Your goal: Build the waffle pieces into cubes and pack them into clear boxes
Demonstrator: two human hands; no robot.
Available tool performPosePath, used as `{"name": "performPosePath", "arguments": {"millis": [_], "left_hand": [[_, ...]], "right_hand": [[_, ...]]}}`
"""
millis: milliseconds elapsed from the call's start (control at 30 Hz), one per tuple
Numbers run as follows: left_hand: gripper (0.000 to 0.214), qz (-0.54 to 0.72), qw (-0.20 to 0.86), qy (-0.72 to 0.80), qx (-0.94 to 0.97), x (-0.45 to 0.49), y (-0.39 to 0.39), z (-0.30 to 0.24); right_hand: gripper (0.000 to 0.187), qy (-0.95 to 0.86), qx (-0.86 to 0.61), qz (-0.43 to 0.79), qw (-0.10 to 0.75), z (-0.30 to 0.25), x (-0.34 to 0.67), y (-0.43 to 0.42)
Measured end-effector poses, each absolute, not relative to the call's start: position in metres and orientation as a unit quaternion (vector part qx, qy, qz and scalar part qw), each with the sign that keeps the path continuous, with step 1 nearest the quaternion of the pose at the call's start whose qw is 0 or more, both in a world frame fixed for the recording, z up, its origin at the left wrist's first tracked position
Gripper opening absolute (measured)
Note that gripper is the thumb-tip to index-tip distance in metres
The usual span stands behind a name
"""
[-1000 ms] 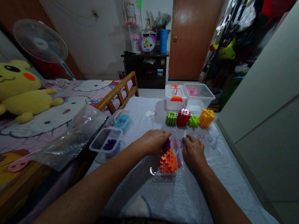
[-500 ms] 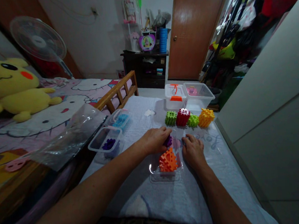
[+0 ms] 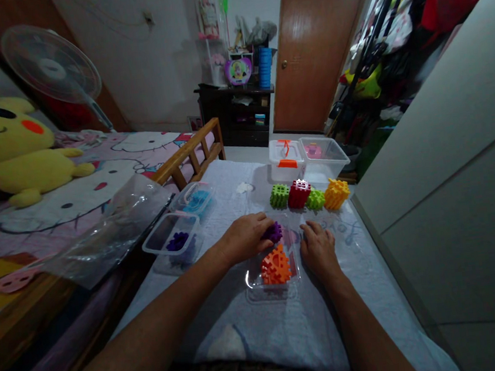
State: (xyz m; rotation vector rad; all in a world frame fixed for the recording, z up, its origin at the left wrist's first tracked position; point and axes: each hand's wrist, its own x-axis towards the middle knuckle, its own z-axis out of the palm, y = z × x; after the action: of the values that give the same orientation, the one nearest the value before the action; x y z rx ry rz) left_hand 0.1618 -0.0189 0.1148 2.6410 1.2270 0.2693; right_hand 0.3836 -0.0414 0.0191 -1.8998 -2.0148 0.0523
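My left hand (image 3: pixel 247 237) is at the left side of a purple block (image 3: pixel 273 232), its fingers and thumb apart and the fingertips at the block's edge. That block is in the far part of a clear plastic box (image 3: pixel 252 280). Nearer to me in the same box lies an orange toothed block shape (image 3: pixel 276 265). My right hand (image 3: pixel 318 244) rests just right of the box, fingers loosely bent and apart, with nothing seen in it. Beyond the hands stand a green block cube (image 3: pixel 279 196), a dark red one (image 3: pixel 299 195), a lime one (image 3: pixel 315 199) and a yellow one (image 3: pixel 336 194).
On the left are a clear box with dark purple pieces (image 3: pixel 177 241) and another with blue pieces (image 3: pixel 198 201). Two clear bins (image 3: pixel 287 163) stand at the far end. A wooden bed rail (image 3: pixel 191 153) and plastic bag (image 3: pixel 119 228) border the left; a white cabinet (image 3: pixel 451 187) the right.
My left hand has drawn back a little to the left, so more of the purple block shows. The block and my right hand have hardly moved. The view has shifted slightly.
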Motion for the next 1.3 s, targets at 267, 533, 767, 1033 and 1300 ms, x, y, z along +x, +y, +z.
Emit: {"name": "performPosePath", "arguments": {"millis": [267, 533, 767, 1033, 1300], "left_hand": [[0.033, 0.333, 0.109, 0.448, 0.822, 0.148, -0.036, 0.083], [0.051, 0.499, 0.299, 0.546, 0.603, 0.156, -0.055, 0.042], [0.043, 0.505, 0.382, 0.528, 0.566, 0.158, -0.055, 0.037], [0.043, 0.532, 0.426, 0.525, 0.51, 0.153, -0.057, 0.033], [0.039, 0.538, 0.455, 0.524, 0.478, 0.152, -0.055, 0.036]], "right_hand": [[0.048, -0.659, -0.742, -0.005, 0.122, 0.054, 0.412, -0.063], [0.064, -0.65, -0.759, -0.005, 0.019, 0.041, 0.423, -0.083], [0.037, -0.681, -0.731, 0.0, 0.053, 0.045, 0.42, -0.08], [0.036, -0.64, -0.758, -0.026, 0.123, 0.079, 0.42, -0.084], [0.023, -0.554, -0.73, 0.041, 0.397, 0.127, 0.438, -0.088]]}}
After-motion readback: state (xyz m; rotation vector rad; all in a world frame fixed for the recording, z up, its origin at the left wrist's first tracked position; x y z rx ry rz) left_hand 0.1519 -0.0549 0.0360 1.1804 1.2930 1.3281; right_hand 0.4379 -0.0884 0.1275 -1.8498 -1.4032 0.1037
